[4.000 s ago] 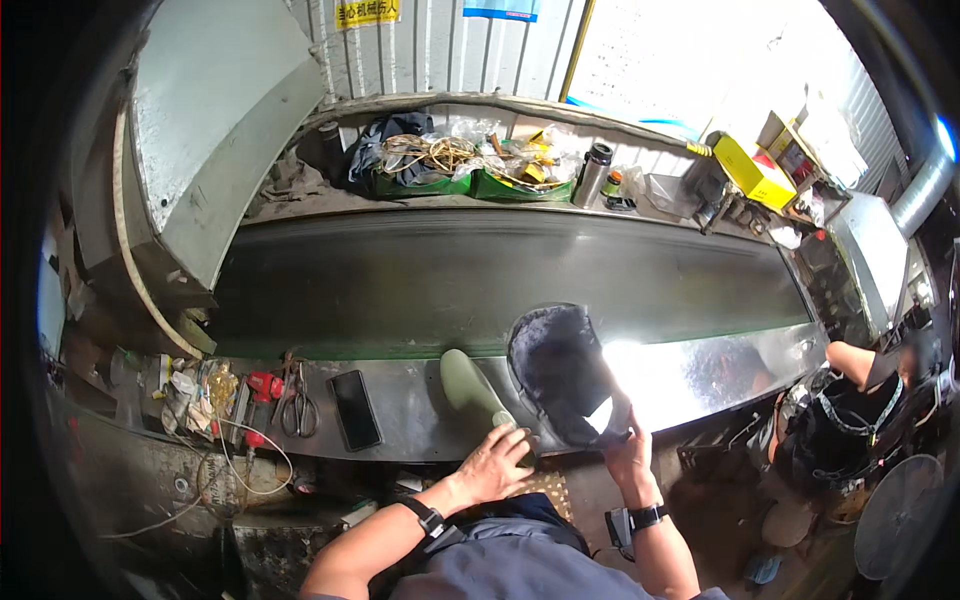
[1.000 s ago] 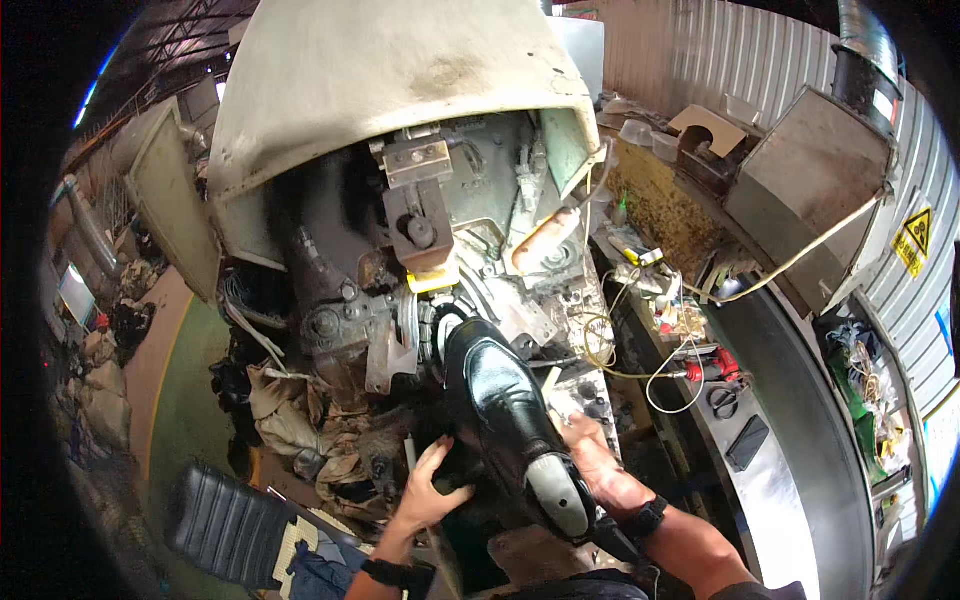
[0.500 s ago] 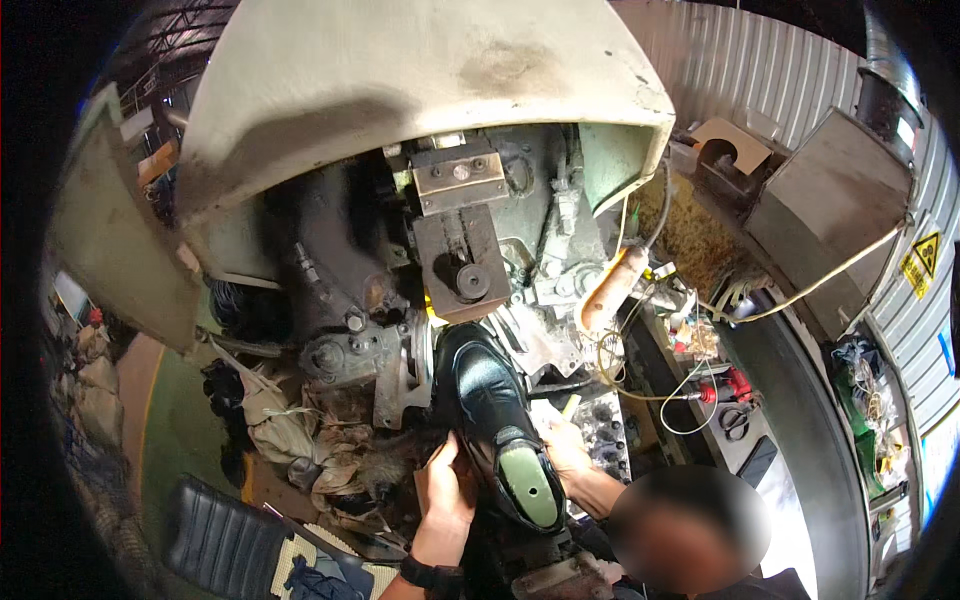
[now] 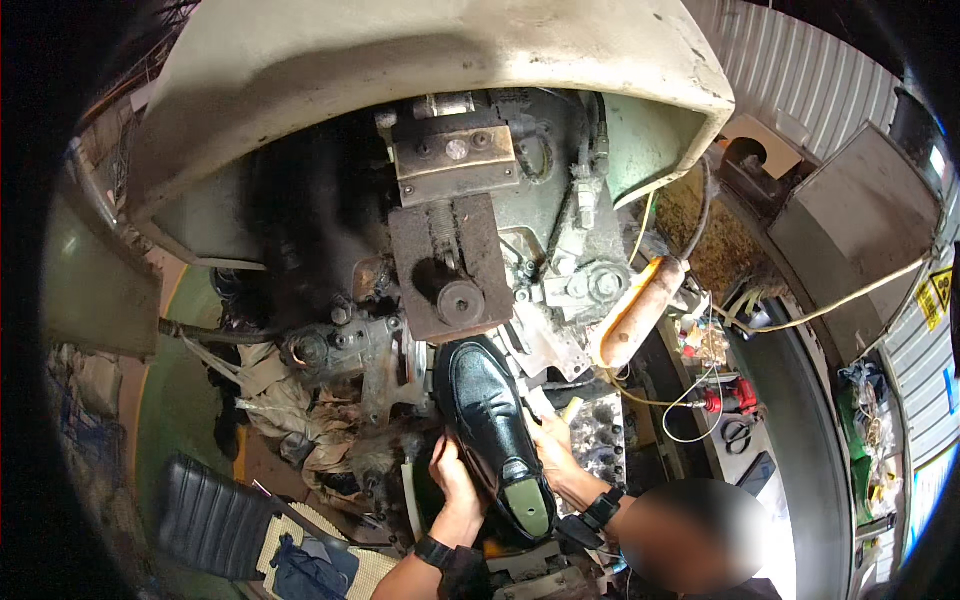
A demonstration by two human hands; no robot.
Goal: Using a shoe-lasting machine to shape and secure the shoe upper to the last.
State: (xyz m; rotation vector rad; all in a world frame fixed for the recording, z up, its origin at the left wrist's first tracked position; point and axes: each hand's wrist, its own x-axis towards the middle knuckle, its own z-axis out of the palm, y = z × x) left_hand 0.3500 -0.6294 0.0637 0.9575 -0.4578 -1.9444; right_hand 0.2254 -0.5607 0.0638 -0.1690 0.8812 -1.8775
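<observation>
A black leather shoe (image 4: pixel 485 400) fitted on a green last (image 4: pixel 528 505) sits in the middle, toe pointing away from me. Its toe end lies just below the dark metal block (image 4: pixel 450 240) of a machine; I cannot tell whether they touch. My left hand (image 4: pixel 457 482) is closed against the shoe's left side, its lower fingers hidden by the shoe. On the other side my right hand (image 4: pixel 555 447) grips the shoe near the instep, fingers partly hidden. Both wrists carry dark bands.
The machine's pale hood (image 4: pixel 420 60) curves overhead. A worn orange-tan cylindrical lamp (image 4: pixel 640 312) hangs at the right, above a red tool (image 4: pixel 735 396) and a phone (image 4: pixel 756 474) on a bench. A black chair (image 4: pixel 215 515) and crumpled cloth (image 4: pixel 315 425) are at the left.
The shoe has turned slightly, so more of its lacing area faces up. Both hands stay on it. My right wrist band has come into sight, and the whole view has shifted a little.
</observation>
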